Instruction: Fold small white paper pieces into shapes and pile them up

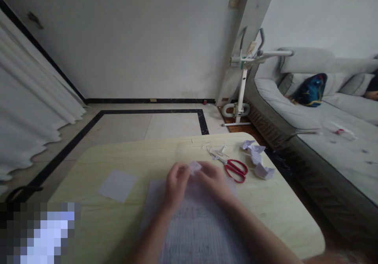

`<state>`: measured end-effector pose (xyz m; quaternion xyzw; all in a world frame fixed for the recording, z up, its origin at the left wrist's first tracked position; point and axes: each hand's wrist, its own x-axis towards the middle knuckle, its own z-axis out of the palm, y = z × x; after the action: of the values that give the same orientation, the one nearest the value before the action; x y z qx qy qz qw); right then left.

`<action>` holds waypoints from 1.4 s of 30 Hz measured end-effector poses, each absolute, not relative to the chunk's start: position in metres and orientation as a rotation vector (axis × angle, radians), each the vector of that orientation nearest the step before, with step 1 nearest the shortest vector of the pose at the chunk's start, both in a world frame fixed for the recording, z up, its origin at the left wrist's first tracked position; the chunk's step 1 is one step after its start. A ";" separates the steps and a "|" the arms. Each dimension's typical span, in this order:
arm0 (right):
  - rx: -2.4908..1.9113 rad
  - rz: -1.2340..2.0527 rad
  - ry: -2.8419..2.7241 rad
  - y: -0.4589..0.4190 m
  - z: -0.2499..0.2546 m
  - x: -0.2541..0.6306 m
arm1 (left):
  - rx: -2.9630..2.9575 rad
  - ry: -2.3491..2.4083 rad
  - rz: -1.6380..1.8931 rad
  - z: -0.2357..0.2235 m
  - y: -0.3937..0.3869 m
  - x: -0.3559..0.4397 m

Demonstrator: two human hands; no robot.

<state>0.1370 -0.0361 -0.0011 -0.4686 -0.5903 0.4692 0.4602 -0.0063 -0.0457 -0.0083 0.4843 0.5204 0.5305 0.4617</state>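
Over the far end of a written-on paper sheet (191, 228), both hands meet at a small piece of white paper (195, 166). My left hand (176, 183) pinches its left side, with the fingers curled. My right hand (214, 179) closes on its right side; some of the fingertips are hidden behind the paper. Just beyond my right hand lie red-handled scissors (236, 171), their blades toward thin paper scraps (218, 150). A flat square of white paper (118, 186) rests apart on the left of the table. Several folded paper shapes (256, 155) sit in a row at the right.
The pale wooden table (138, 153) has rounded corners. A pixelated patch covers the lower left. Beyond the table stand a white exercise machine (241, 86) and a grey sofa (336, 118) with a dark blue item (313, 90). A white curtain (32, 98) hangs at left.
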 end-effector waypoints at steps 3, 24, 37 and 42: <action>-1.176 1.239 -1.309 -0.035 -0.004 0.137 | 1.150 1.278 1.319 -0.008 -0.046 -0.006; -1.242 1.171 -1.359 -0.034 0.003 0.140 | 1.521 1.369 1.184 -0.009 -0.050 -0.008; -1.255 1.172 -1.254 -0.033 -0.003 0.140 | 1.580 1.429 1.241 -0.009 -0.054 -0.005; -1.095 1.275 -1.367 -0.032 -0.005 0.143 | 1.215 1.354 1.229 -0.004 -0.048 -0.008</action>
<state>0.1428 -0.0319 -0.0049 -0.4465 -0.5575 0.5199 0.4685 -0.0085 -0.0479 -0.0039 0.4928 0.5488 0.4984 0.4555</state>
